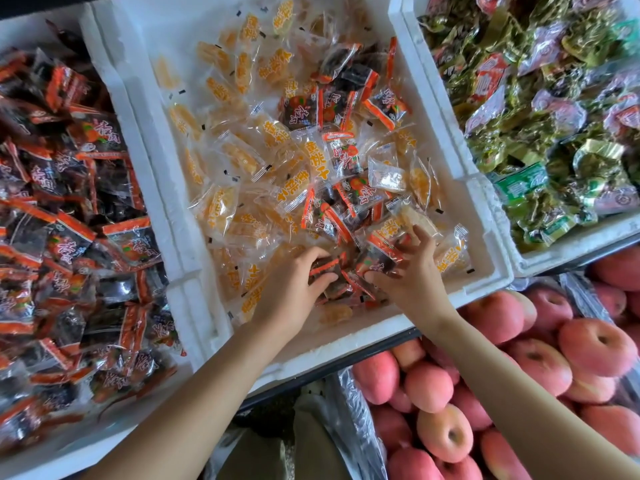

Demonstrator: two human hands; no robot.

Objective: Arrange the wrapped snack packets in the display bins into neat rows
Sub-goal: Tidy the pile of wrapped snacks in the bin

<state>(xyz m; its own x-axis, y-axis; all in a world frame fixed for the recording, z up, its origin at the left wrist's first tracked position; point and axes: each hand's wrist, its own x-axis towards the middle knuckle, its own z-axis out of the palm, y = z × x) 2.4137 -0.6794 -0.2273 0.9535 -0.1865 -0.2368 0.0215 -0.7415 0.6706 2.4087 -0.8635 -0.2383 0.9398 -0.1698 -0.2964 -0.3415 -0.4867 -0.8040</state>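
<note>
My left hand (294,285) clutches dark orange-edged packets (329,268); my right hand (417,275) pinches one more dark packet (379,252). Left fingertips lie buried under wrappers; the foam bin (491,258) is cut off at its far edge.

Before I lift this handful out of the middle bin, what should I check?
1. Left hand grip on dark packets: ok, fingers curled round them.
2. Right hand grip: ok, also holding dark packets.
3. Yellow packets caught in either handful: cannot tell.
4. Middle bin sorted: not ok, both kinds mixed.
5. Left bin holds matching dark packets: ok.
6. Neat rows anywhere: not ok, loose heaps.
</note>
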